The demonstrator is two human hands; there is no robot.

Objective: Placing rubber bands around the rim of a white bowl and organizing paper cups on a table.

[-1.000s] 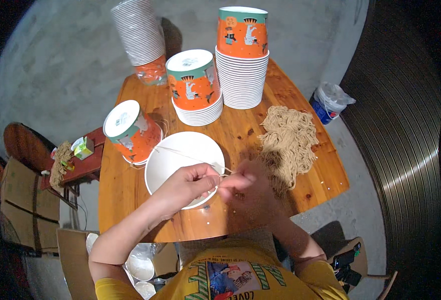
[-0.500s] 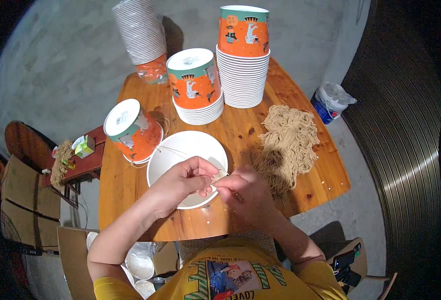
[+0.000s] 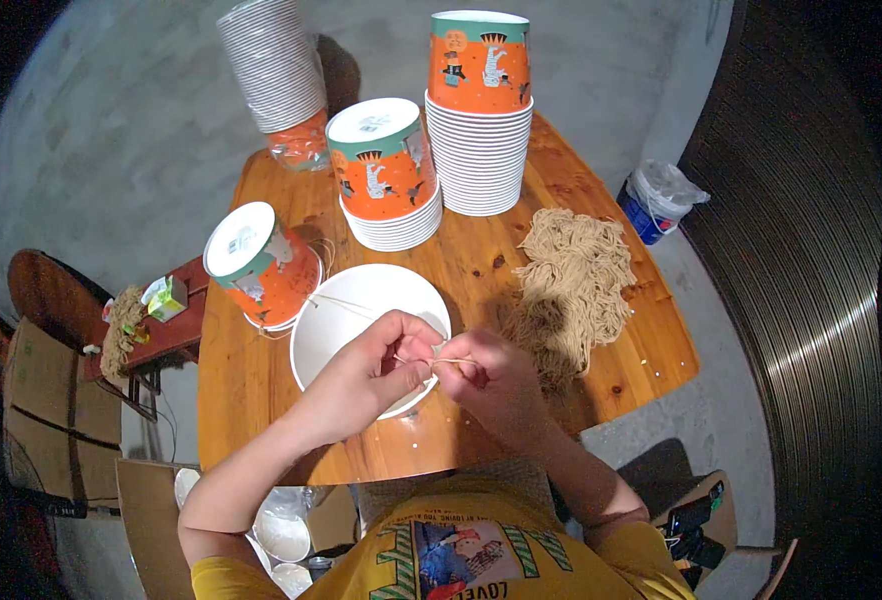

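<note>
Over the right rim of an open paper bucket (image 3: 323,335), white inside, my two hands work close together. My left hand (image 3: 379,362) is closed, thumb and fingers pinching a thin beige string (image 3: 453,361). The same string runs through the pinched fingers of my right hand (image 3: 496,385). Another stretch of string crosses the bucket's mouth from a hole at its left rim. Fingers hide the right rim and any knot there. To the left, an orange and green bucket (image 3: 266,270) stands upside down, with loose string beside it.
Behind stand a short bucket stack (image 3: 383,180), a tall stack (image 3: 480,130) and a plastic-wrapped stack (image 3: 279,75). A heap of beige strings (image 3: 576,290) lies to the right on the wooden table (image 3: 651,370). A side bench (image 3: 176,330) stands far left.
My fingers have shifted slightly at the bucket's rim, and a length of string now shows stretched across my right fingers. The stacks and string heap stay put.
</note>
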